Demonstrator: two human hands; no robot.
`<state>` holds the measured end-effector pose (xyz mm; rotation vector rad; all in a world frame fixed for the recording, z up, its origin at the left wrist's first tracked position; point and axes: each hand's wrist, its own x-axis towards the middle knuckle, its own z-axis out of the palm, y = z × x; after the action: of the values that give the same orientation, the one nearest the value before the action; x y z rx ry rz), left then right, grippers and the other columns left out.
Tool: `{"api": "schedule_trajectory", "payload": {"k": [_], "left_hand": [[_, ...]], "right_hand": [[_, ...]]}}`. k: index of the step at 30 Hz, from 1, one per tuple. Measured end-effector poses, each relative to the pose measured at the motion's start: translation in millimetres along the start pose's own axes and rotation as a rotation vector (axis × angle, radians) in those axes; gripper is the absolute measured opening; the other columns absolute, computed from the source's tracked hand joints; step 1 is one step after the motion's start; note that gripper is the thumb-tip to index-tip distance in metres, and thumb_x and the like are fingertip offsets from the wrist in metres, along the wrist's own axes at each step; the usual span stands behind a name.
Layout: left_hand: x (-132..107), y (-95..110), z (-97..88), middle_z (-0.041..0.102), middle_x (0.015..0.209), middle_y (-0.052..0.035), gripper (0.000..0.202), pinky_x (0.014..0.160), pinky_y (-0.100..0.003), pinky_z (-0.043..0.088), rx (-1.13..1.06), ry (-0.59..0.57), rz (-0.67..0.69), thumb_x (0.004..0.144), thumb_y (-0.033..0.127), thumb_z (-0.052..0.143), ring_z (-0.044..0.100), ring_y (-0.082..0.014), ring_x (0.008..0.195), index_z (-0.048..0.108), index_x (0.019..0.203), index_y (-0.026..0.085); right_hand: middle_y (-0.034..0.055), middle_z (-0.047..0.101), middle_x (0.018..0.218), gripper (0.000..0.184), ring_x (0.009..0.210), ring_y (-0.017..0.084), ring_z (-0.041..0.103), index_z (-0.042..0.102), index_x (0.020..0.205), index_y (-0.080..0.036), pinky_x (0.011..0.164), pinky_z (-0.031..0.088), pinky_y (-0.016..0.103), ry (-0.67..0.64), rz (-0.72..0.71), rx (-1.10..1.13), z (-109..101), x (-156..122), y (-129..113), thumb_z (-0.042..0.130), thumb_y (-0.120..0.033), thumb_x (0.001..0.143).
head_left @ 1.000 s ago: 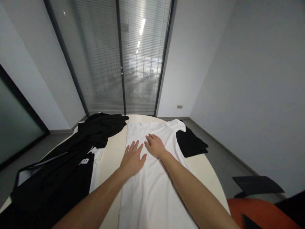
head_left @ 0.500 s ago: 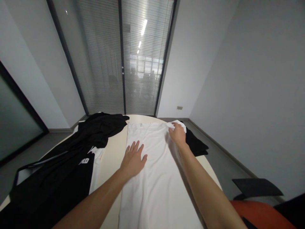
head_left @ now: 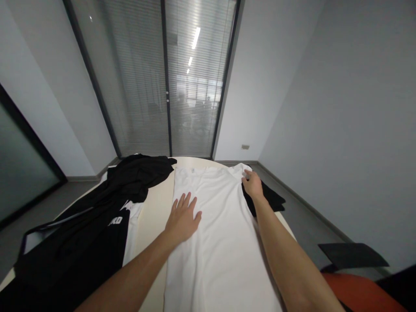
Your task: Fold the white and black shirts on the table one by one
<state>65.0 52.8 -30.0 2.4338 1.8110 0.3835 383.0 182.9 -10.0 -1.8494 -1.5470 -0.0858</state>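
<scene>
A white T-shirt [head_left: 221, 225] lies lengthwise on the table, its neckline with a small label at the far end. My left hand [head_left: 183, 219] rests flat on the shirt's left side, fingers spread. At the upper right edge, by the sleeve, my right hand [head_left: 252, 184] has its fingers curled in on the white fabric. Its thumb and index finger show; the other fingertips are hidden. A folded black garment [head_left: 271, 197] lies beyond the right hand, partly under the shirt's edge.
Black clothes [head_left: 81, 234], one with white lettering, are heaped along the left of the pale round table [head_left: 155, 208], with some white cloth beneath. A chair with a red seat [head_left: 354, 292] stands at the lower right. Behind the table is a glass partition [head_left: 198, 112] with blinds.
My right hand has moved right, and the shirt's right edge has shifted outward with it, so the fabric lies wider and smoother. My left hand has stayed in place.
</scene>
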Motion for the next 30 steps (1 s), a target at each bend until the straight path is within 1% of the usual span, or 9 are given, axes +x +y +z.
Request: {"api": "schedule_trajectory", "payload": {"k": [4,8,11,14,16,19,22,25,30], "left_hand": [[0,1,-0.5,0.027,0.163,-0.0125,0.059,0.122,-0.051,0.018,-0.007,-0.003,0.0,0.098,0.043,0.038,0.02,-0.0308,0.152,0.041,0.151,0.017],[0,2,-2.0,0.028,0.163,-0.0126,0.059,0.122,-0.05,0.018,-0.005,-0.009,-0.006,0.098,0.043,0.039,0.02,-0.0305,0.152,0.042,0.151,0.016],[0,3,-2.4,0.027,0.163,-0.0124,0.06,0.122,-0.05,0.019,0.006,-0.01,-0.007,0.098,0.043,0.038,0.019,-0.0304,0.152,0.041,0.152,0.016],[1,3,-1.3,0.026,0.164,-0.012,0.06,0.122,-0.051,0.019,0.016,-0.01,0.001,0.098,0.044,0.037,0.019,-0.0307,0.152,0.04,0.152,0.017],[1,2,-0.1,0.026,0.164,-0.012,0.061,0.122,-0.051,0.019,0.022,-0.011,0.001,0.098,0.044,0.037,0.019,-0.0308,0.152,0.04,0.153,0.017],[2,3,1.1,0.026,0.164,-0.0118,0.061,0.122,-0.05,0.018,0.026,-0.016,-0.003,0.098,0.044,0.037,0.019,-0.0305,0.152,0.039,0.153,0.017],[2,4,0.7,0.026,0.164,-0.0113,0.061,0.123,-0.05,0.018,0.035,-0.019,-0.007,0.099,0.045,0.037,0.019,-0.0299,0.152,0.04,0.153,0.017],[1,5,0.2,0.025,0.164,-0.0107,0.06,0.123,-0.049,0.018,0.046,-0.019,-0.01,0.099,0.044,0.037,0.018,-0.0295,0.153,0.04,0.152,0.017],[0,5,0.8,0.026,0.164,-0.0101,0.06,0.122,-0.05,0.019,0.052,-0.011,-0.007,0.099,0.045,0.037,0.019,-0.0295,0.152,0.04,0.153,0.018]], "right_hand": [[0.013,0.066,0.128,0.063,0.116,0.024,0.063,0.061,0.135,-0.013,0.1,0.048,0.035,-0.048,0.035,0.147,3,10,2,0.055,-0.009,0.073],[0.0106,0.076,0.103,0.054,0.09,0.021,0.071,0.066,0.129,-0.012,0.082,0.055,0.03,-0.151,0.147,0.174,5,27,2,0.061,-0.015,0.076],[0.0133,0.074,0.113,0.057,0.098,0.022,0.07,0.063,0.133,-0.012,0.085,0.053,0.031,-0.137,0.156,0.129,6,43,1,0.064,-0.017,0.077],[0.0131,0.074,0.113,0.054,0.099,0.022,0.07,0.069,0.126,-0.013,0.086,0.051,0.029,-0.165,0.124,0.075,6,55,-4,0.062,-0.007,0.073],[0.0134,0.074,0.113,0.051,0.102,0.023,0.069,0.071,0.122,-0.013,0.089,0.05,0.028,-0.178,0.081,0.038,6,57,-10,0.058,-0.003,0.074],[0.016,0.067,0.128,0.058,0.117,0.027,0.061,0.065,0.133,-0.013,0.101,0.043,0.032,-0.145,0.016,-0.019,6,51,-25,0.055,-0.002,0.077],[0.0161,0.059,0.137,0.058,0.124,0.03,0.051,0.055,0.142,-0.015,0.106,0.038,0.037,-0.076,-0.164,-0.181,4,37,-42,0.051,-0.007,0.085],[0.0174,0.058,0.134,0.049,0.12,0.03,0.048,0.054,0.141,-0.013,0.101,0.041,0.037,-0.062,-0.379,-0.403,2,21,-58,0.049,-0.015,0.092],[0.0174,0.056,0.135,0.045,0.113,0.028,0.048,0.052,0.14,-0.011,0.089,0.045,0.035,-0.133,-0.491,-0.575,2,4,-71,0.035,-0.012,0.098]]}}
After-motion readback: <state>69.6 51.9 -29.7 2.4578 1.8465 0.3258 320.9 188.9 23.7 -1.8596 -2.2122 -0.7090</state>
